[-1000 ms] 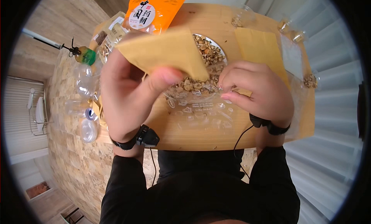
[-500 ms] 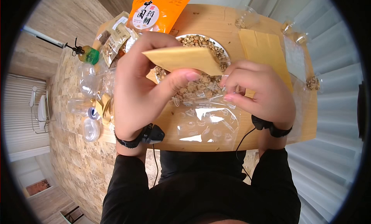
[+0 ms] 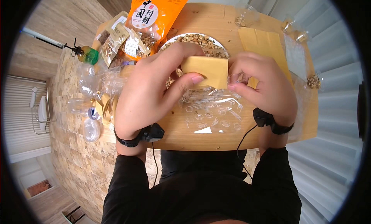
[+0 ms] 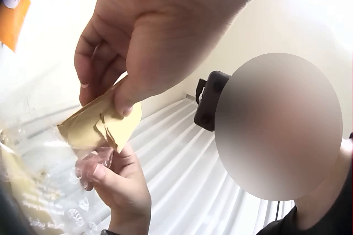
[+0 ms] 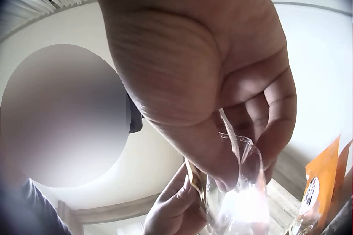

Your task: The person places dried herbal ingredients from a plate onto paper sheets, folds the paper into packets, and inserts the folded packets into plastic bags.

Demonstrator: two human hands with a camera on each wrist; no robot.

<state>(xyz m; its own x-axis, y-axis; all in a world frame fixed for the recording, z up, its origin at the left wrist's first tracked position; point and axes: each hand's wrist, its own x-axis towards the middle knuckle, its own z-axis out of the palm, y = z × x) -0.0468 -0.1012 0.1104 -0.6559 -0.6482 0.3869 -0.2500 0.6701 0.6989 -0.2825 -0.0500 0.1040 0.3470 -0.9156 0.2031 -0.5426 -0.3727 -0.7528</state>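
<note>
In the head view the left hand (image 3: 154, 89) pinches a small tan paper packet (image 3: 210, 71) between thumb and fingers. Beside the packet's right edge, the right hand (image 3: 262, 83) pinches the edge of a clear printed plastic bag (image 3: 210, 114), which hangs below both hands. The left wrist view shows the packet (image 4: 105, 116) with a folded, creased face, its lower end at the bag's gathered plastic. In the right wrist view the clear plastic (image 5: 242, 202) is bunched under the thumb. Behind the hands, a white plate (image 3: 222, 46) of dried chopped pieces is partly covered.
An orange pouch (image 3: 158, 11) and packets of dried goods (image 3: 116, 40) stand at the back left. Clear containers (image 3: 91, 129) and a green spray bottle (image 3: 89, 55) are at the left. Tan paper (image 3: 262, 42) and small jars (image 3: 301, 36) lie at the right.
The left hand has moved right, bringing the packet close to the right hand, and the packet has turned from slanted to nearly upright. The plastic bag has shifted slightly; the right hand still pinches it.
</note>
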